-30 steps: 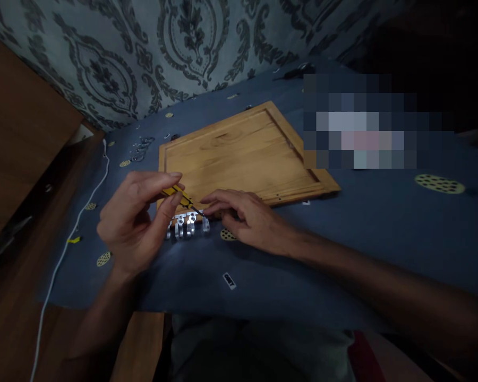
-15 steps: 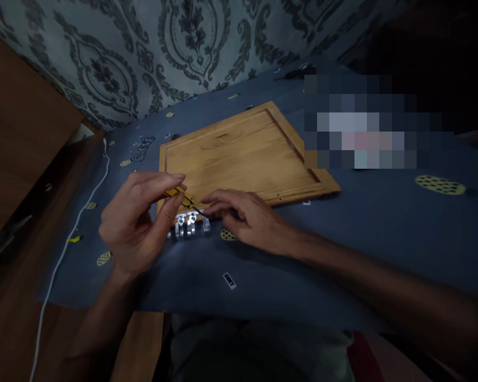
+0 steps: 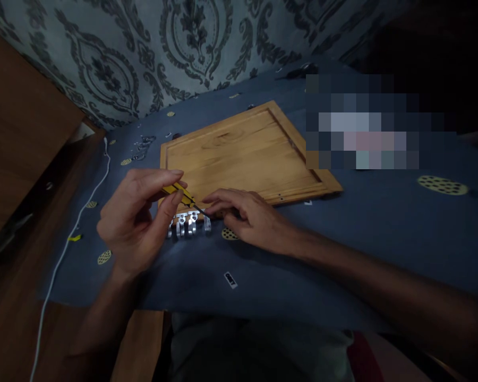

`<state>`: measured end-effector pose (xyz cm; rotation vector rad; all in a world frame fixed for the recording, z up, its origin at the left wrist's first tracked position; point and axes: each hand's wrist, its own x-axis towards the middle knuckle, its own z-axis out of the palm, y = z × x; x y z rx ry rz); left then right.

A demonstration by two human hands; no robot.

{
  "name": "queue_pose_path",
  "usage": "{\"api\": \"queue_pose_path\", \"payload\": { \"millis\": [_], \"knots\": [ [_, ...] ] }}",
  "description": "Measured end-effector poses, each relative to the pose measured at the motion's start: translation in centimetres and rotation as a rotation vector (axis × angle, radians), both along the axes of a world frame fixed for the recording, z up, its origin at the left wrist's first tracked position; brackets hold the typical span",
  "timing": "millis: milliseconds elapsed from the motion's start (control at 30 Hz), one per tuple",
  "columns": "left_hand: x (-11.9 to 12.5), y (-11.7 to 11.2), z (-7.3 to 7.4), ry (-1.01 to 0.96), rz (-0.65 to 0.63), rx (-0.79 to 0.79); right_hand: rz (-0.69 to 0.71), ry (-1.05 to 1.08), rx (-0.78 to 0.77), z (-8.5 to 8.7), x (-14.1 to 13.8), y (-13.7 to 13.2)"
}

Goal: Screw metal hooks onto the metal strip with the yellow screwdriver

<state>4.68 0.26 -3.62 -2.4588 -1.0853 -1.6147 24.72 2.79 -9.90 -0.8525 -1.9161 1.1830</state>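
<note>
My left hand (image 3: 137, 220) pinches the yellow-and-black handle of a small screwdriver (image 3: 182, 194) between thumb and fingers; its thin tip points right and down toward the near edge of a wooden board (image 3: 242, 151). My right hand (image 3: 245, 215) rests on the blue cloth at that edge, fingers pressed together around the screwdriver tip; what they pinch is too small to make out. A row of shiny metal hooks (image 3: 188, 223) lies just below the board's near corner, between my two hands.
A blue patterned cloth (image 3: 382, 233) covers the surface. A white cable (image 3: 69, 239) runs down the left side beside brown wooden furniture (image 3: 19, 127). Small metal parts (image 3: 141, 148) lie left of the board. Patterned wallpaper rises behind. A blurred patch sits at upper right.
Almost nothing has moved; both hands stay in place at the board's near edge, with the screwdriver shifted only very slightly.
</note>
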Motion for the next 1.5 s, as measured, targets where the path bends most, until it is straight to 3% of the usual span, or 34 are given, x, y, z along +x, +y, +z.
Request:
{"api": "queue_pose_path", "payload": {
  "millis": [400, 767, 967, 1200, 1400, 1500],
  "knots": [
    [0.4, 0.2, -0.6, -0.05, 0.027, 0.052, -0.012, -0.007, -0.005, -0.1, -0.2, 0.0],
    [1.4, -0.1, -0.1, -0.147, 0.025, -0.03, -0.016, -0.009, 0.015, -0.2, -0.2, 0.0],
    [1.3, -0.2, -0.1, -0.126, 0.066, -0.025, -0.02, -0.007, 0.02, -0.2, -0.3, 0.1],
    [1.3, -0.4, 0.0, -0.123, 0.031, -0.05, -0.019, 0.011, -0.006, -0.1, -0.2, 0.0],
    [0.8, 0.1, -0.5, -0.125, -0.047, -0.012, -0.007, -0.007, 0.005, -0.2, -0.2, 0.1],
    [0.6, 0.4, -0.6, -0.104, 0.011, 0.079, -0.003, -0.018, 0.022, -0.2, -0.1, 0.2]
  ]
}}
